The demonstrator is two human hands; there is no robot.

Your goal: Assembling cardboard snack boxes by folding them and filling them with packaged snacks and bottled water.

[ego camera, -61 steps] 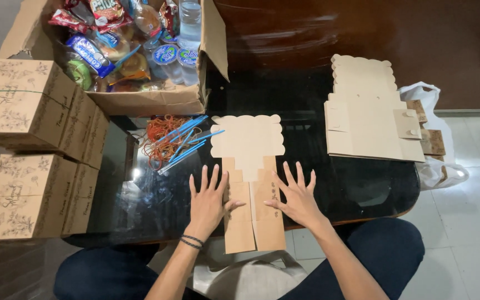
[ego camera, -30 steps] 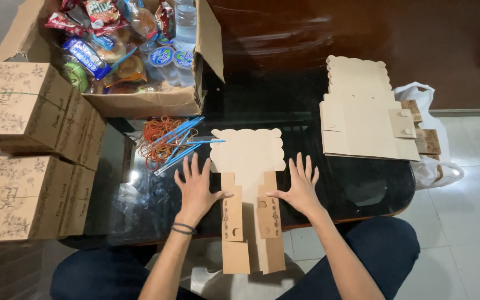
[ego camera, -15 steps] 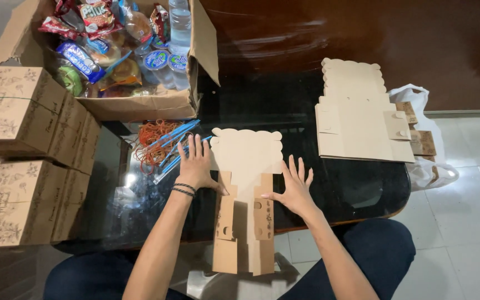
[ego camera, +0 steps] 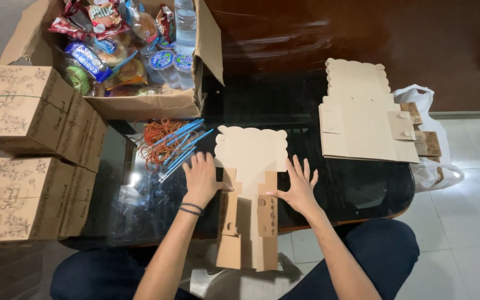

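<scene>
We are pressing both open hands, left hand (ego camera: 201, 178) and right hand (ego camera: 298, 186), flat beside the flat tan cardboard box blank (ego camera: 251, 183), its long axis running from us across the dark glass table (ego camera: 356, 189).

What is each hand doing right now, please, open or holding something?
Left hand: open, palm flat, pressing the left side of the flat cardboard box blank.
Right hand: open, fingers spread, pressing the blank's right side.

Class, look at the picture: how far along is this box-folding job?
Done: assembled printed boxes stacked at the left. In hand: the left hand and right hand press a flat cardboard blank on the glass table. Left: a stack of flat blanks waits unfolded.
</scene>
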